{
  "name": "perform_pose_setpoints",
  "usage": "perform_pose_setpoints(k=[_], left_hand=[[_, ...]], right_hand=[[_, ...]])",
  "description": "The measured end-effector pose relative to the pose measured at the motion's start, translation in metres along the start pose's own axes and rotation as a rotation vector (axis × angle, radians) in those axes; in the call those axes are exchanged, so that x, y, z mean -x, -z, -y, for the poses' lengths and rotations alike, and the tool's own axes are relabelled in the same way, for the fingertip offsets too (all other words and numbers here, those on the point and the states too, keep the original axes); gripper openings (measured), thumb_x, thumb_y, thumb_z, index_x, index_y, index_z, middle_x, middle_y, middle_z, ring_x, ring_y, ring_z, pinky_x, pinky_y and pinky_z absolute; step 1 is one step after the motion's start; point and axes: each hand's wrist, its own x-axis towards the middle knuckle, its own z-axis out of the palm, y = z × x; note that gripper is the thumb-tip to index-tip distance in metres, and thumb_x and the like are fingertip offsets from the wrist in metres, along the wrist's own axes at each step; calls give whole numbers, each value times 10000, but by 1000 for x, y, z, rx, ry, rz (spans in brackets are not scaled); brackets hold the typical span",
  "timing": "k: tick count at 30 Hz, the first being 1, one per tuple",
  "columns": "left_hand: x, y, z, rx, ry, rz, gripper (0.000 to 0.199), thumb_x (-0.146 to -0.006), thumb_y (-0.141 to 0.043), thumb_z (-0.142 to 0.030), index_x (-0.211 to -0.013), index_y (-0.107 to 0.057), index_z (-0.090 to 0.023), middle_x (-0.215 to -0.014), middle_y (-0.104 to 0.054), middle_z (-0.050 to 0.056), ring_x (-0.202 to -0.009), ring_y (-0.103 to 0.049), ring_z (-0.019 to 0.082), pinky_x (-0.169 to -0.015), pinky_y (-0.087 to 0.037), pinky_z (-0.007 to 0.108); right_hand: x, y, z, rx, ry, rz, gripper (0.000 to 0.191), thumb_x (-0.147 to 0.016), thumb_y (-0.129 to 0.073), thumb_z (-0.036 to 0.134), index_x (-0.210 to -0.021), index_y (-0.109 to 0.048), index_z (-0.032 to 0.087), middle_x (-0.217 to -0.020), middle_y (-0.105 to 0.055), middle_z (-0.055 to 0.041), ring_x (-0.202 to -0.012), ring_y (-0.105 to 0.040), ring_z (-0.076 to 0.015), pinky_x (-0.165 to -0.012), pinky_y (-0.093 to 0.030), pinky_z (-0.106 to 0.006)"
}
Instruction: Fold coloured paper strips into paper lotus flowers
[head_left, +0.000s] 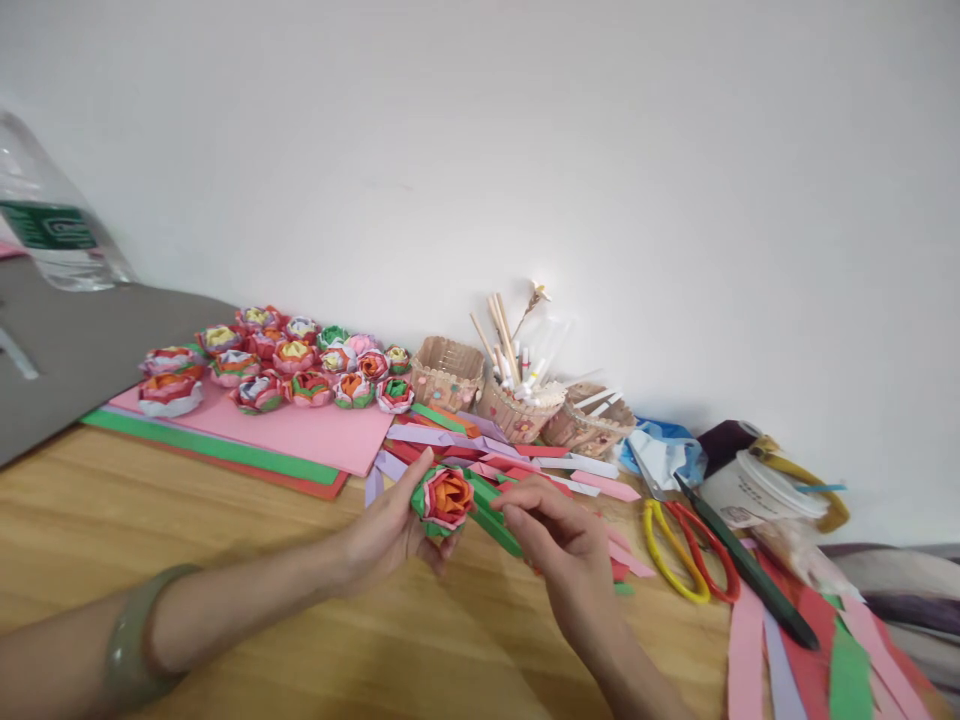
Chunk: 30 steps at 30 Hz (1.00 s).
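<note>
A paper flower (444, 498) with an orange centre, pink and red inner petals and green outer petals is held in my left hand (394, 530), its thumb and fingers around the left side. Just right of the flower, my right hand (562, 535) has its thumb and index finger pinched together near the flower's edge. Whatever lies between those fingertips is too small to make out. Behind and between the hands lie green folded paper strips (495, 515). A bangle (135, 635) circles the left wrist.
Several finished paper flowers (292, 355) stand on pink sheets (330, 430) at the back left. Woven baskets (448, 375) line the wall. Scissors (675, 550), a dark-handled knife (757, 575), a white tub (757, 490) and paper strips (746, 640) lie right. A bottle (52, 225) stands far left.
</note>
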Motion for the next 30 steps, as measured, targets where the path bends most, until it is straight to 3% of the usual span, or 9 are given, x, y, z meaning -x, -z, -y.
perform_pose_setpoints(k=[5, 9, 13, 16, 21, 25, 30], left_hand=[[-1, -1, 2, -100, -56, -107, 560, -684, -477, -699, -673, -571, -147, -531, -528, 0, -509, -493, 127, -462, -430, 227], [-1, 7, 8, -303, -219, -179, 554, -741, -391, -694, -708, -574, -172, -630, -581, 17, -598, -528, 165, -548, -455, 272], [8, 10, 8, -619, -421, -285, 500, -805, -376, -616, -958, -590, -191, -853, -634, 47, -840, -550, 212, -738, -435, 296], [15, 7, 4, -805, -568, -243, 482, -832, -348, -587, -1027, -561, -201, -897, -627, 49, -833, -545, 203, -763, -413, 291], [16, 9, 1, -1028, -742, -214, 511, -814, -330, -621, -968, -556, -189, -844, -611, 59, -770, -538, 209, -723, -409, 301], [13, 14, 3, -1122, -811, -184, 532, -790, -350, -644, -977, -548, -188, -868, -600, 70, -777, -533, 216, -723, -397, 303], [14, 12, 6, -1093, -725, -179, 491, -826, -332, -597, -983, -521, -172, -832, -577, 62, -736, -523, 199, -693, -395, 294]], right_hand=[[0, -8, 0, -102, -175, 97, 114, -715, -632, 283, -707, -725, 217, -579, -530, 23, -477, -396, -78, -446, -305, -211], [0, -11, 1, -119, -350, 104, 167, -690, -651, 329, -716, -729, 184, -560, -498, 32, -427, -289, -46, -398, -203, -207], [-1, -12, -1, -207, -469, 110, 182, -666, -679, 339, -699, -711, 163, -531, -479, 45, -417, -263, -33, -399, -155, -207], [0, -11, -2, -310, -506, 132, 184, -642, -702, 328, -686, -703, 150, -524, -484, 47, -406, -249, -25, -401, -143, -213], [0, -11, 1, -344, -546, 138, 197, -613, -713, 323, -672, -691, 137, -503, -472, 55, -397, -234, -21, -408, -146, -219], [1, -13, 3, -176, -503, 123, 186, -637, -671, 327, -629, -666, 142, -484, -450, 55, -421, -272, -41, -417, -188, -213], [6, -18, 2, 181, -177, 27, 154, -706, -554, 245, -677, -673, 151, -604, -550, -6, -528, -422, -99, -487, -320, -227]])
